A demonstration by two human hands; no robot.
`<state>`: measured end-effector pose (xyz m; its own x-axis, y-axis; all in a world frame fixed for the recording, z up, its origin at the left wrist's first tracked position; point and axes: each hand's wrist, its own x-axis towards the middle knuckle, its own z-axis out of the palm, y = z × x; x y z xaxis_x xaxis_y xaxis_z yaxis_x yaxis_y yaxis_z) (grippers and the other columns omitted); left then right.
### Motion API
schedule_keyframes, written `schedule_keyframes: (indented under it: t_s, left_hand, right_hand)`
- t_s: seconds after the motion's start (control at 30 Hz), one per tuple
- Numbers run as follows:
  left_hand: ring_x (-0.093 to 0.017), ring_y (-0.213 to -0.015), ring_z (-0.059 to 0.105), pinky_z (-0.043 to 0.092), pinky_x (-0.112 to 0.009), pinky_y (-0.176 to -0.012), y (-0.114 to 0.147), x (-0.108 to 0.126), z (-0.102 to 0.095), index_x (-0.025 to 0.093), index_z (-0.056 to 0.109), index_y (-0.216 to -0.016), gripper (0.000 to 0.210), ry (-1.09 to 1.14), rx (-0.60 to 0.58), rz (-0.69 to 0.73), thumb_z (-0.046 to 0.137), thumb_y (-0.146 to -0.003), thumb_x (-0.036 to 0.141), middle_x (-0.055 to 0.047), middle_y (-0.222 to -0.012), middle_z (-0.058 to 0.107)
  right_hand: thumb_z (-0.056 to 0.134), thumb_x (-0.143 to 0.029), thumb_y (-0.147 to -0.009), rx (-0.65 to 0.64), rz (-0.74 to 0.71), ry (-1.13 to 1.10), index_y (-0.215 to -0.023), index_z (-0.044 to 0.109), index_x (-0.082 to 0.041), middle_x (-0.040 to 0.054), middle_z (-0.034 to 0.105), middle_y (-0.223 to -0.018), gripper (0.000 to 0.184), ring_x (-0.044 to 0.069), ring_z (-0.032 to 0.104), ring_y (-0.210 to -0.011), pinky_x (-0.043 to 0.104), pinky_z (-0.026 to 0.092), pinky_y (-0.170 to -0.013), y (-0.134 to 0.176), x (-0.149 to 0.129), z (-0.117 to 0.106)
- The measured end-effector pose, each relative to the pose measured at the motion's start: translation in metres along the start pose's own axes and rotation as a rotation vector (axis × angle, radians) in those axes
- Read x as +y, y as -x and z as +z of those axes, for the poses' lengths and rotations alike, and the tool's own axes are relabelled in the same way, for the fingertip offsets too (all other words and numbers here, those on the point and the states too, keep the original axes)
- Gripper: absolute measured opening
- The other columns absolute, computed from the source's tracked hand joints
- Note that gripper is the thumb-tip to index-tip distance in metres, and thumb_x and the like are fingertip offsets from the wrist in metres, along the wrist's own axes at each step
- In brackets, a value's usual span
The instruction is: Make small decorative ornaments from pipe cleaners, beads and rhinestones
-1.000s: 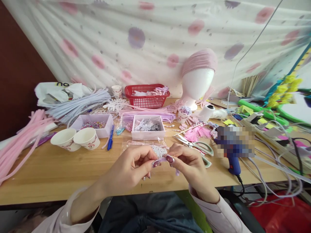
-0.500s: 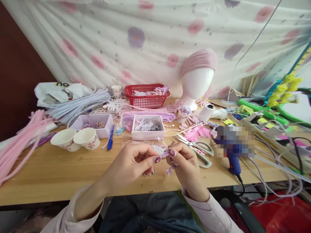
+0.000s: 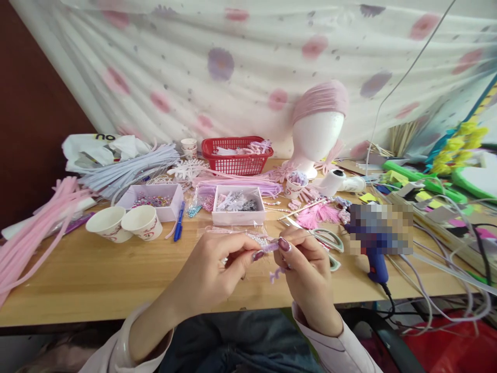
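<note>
My left hand pinches one end of a short lilac pipe cleaner between thumb and forefinger. The other end is gripped by my right hand, its thumb on top and fingers curled beneath. A crinkled lilac tail hangs below the right hand's fingers. Both hands are above the table's front part, close together. Just behind them lies a clear bag of white pearl beads, partly covered by the fingers. Scissors with pale green handles rest right behind my right hand, which hides part of them.
Two paper cups, a blue pen and white boxes of beads stand behind. Further back are a red basket and a foam head. A corded blue tool, partly blurred out, lies right; pink pipe cleaners lie left.
Both hands have shifted slightly to the right in view, and the right thumb has moved a little along the pipe cleaner. More of the lilac strand shows between the fingertips.
</note>
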<state>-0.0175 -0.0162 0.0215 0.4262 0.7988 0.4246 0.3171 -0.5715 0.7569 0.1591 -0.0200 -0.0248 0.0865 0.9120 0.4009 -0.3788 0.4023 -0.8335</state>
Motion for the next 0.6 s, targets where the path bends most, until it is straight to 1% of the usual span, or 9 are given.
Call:
schedule_keyframes:
  t_s: [0.1, 0.17, 0.27, 0.4, 0.47, 0.6]
  left_hand:
    - [-0.008, -0.052, 0.059, 0.045, -0.02, -0.054, 0.003, -0.004, -0.001, 0.019, 0.07, -0.088, 0.018, 0.106, -0.016, -0.075, 0.053, -0.089, 0.013, 0.003, -0.068, 0.068]
    - [-0.008, -0.051, 0.057, 0.044, -0.02, -0.052, 0.006, -0.006, -0.001, 0.018, 0.07, -0.09, 0.018, 0.1, 0.008, -0.103, 0.052, -0.09, 0.015, 0.002, -0.07, 0.067]
    - [-0.01, -0.054, 0.052, 0.039, -0.021, -0.05, 0.008, -0.007, 0.002, 0.018, 0.067, -0.088, 0.018, 0.037, 0.036, -0.095, 0.05, -0.092, 0.019, 0.002, -0.066, 0.061]
    - [-0.01, -0.055, 0.047, 0.035, -0.022, -0.049, 0.006, -0.004, 0.007, 0.018, 0.064, -0.085, 0.018, 0.042, 0.019, -0.075, 0.048, -0.094, 0.019, 0.003, -0.065, 0.056]
    - [-0.01, -0.054, 0.046, 0.035, -0.022, -0.049, 0.005, -0.003, 0.008, 0.018, 0.064, -0.086, 0.018, 0.042, 0.01, -0.083, 0.047, -0.094, 0.018, 0.003, -0.066, 0.056]
    - [-0.01, -0.056, 0.049, 0.036, -0.023, -0.052, 0.004, -0.003, 0.01, 0.018, 0.066, -0.088, 0.02, 0.045, 0.013, -0.105, 0.046, -0.094, 0.016, 0.003, -0.067, 0.058]
  right_hand:
    - [0.073, -0.026, -0.088, 0.044, 0.013, -0.029, -0.074, 0.068, -0.022, -0.005, 0.05, -0.063, 0.015, 0.007, 0.041, -0.05, 0.02, 0.03, -0.04, -0.002, -0.004, 0.001]
    - [0.074, -0.026, -0.087, 0.037, 0.044, -0.042, -0.074, 0.067, -0.021, -0.0055, 0.05, -0.064, 0.016, 0.006, 0.041, -0.048, 0.02, 0.028, -0.04, -0.004, -0.005, 0.001]
    - [0.074, -0.027, -0.087, -0.001, 0.083, -0.062, -0.073, 0.066, -0.02, -0.005, 0.052, -0.069, 0.018, 0.004, 0.042, -0.048, 0.021, 0.026, -0.041, -0.005, -0.003, 0.0]
    - [0.072, -0.028, -0.089, -0.033, 0.1, -0.075, -0.073, 0.063, -0.02, -0.0056, 0.051, -0.069, 0.02, 0.004, 0.043, -0.047, 0.021, 0.027, -0.041, -0.003, 0.0, 0.001]
    - [0.07, -0.028, -0.09, -0.034, 0.105, -0.072, -0.074, 0.062, -0.02, -0.0059, 0.051, -0.068, 0.02, 0.004, 0.042, -0.047, 0.021, 0.027, -0.041, -0.002, 0.002, 0.002]
    - [0.07, -0.029, -0.09, -0.028, 0.103, -0.055, -0.074, 0.06, -0.02, -0.0052, 0.052, -0.067, 0.021, 0.006, 0.042, -0.048, 0.021, 0.028, -0.041, 0.001, 0.008, 0.002]
